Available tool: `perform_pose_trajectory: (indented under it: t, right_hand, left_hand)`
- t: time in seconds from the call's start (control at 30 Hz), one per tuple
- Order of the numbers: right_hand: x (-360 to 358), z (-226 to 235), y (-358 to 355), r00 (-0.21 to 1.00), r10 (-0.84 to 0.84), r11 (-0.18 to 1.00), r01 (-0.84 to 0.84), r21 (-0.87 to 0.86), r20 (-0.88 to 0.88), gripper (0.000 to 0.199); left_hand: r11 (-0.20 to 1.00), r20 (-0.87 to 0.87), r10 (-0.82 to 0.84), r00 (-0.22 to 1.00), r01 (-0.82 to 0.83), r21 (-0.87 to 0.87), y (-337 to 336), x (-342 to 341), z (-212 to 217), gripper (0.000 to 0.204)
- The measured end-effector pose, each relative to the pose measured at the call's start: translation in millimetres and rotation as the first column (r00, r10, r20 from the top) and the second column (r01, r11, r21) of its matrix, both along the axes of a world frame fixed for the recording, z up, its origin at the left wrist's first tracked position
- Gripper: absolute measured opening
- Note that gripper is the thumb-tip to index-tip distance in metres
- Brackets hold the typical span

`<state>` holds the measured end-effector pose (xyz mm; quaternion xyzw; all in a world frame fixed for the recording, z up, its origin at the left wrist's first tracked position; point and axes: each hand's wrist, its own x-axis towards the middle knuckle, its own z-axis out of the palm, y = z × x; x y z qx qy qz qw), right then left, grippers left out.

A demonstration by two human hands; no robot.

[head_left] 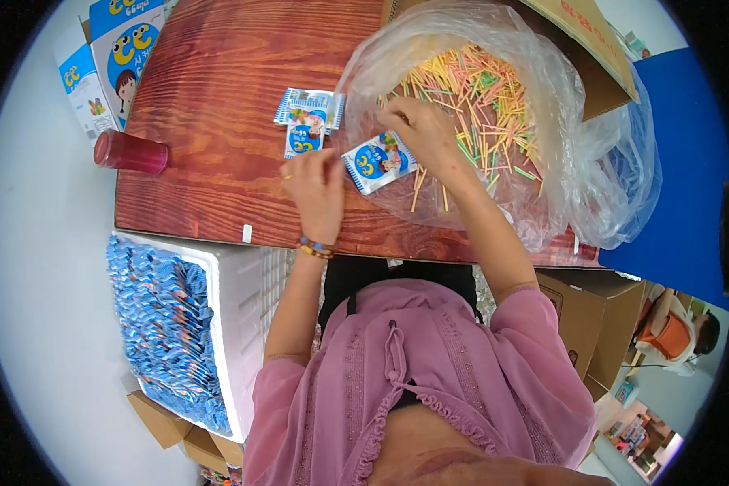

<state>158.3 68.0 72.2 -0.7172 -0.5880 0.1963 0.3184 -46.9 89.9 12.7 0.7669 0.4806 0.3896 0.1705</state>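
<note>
Packing looks under way: left hand [320, 190] pinches the small blue-and-white printed sachet [378, 162] on the reddish wooden table [211, 105], while right hand [425, 134], fingers closed, picks among thin coloured sticks [478, 97] in the clear plastic bag [559, 105]. Probably sticks go into the sachet next, needing its mouth held open.

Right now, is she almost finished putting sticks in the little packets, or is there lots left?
Lots left, probably. Done: rows of blue packets fill the white foam box. In hand: the left hand holds one small blue-and-white packet while the right hand picks in the coloured sticks inside the clear plastic bag. Left: a few flat packets wait on the wooden table, and the stick pile looks big.
</note>
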Motion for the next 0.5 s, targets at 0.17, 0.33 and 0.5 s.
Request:
perform_pose_trajectory:
  t: [0.17, 0.33, 0.5]
  right_hand:
    - [20, -35, -28, 0.981, 0.119, 0.993, -0.119, -0.012, 0.155, 0.043]
    - [15, -33, -29, 0.993, 0.035, 0.999, -0.033, 0.023, -0.112, 0.042]
    - [28, -55, -22, 0.998, 0.052, 0.986, -0.044, 0.162, -0.042, 0.026]
  left_hand:
    - [0.994, -0.245, -0.009, 0.969, -0.017, -0.105, -12, 39, 1, 0.037]
    - [0.988, -0.172, -0.019, 0.985, -0.008, -0.155, -4, 44, -4, 0.03]
    - [0.991, -0.147, -0.104, 0.984, 0.114, 0.065, -3, 43, -10, 0.017]
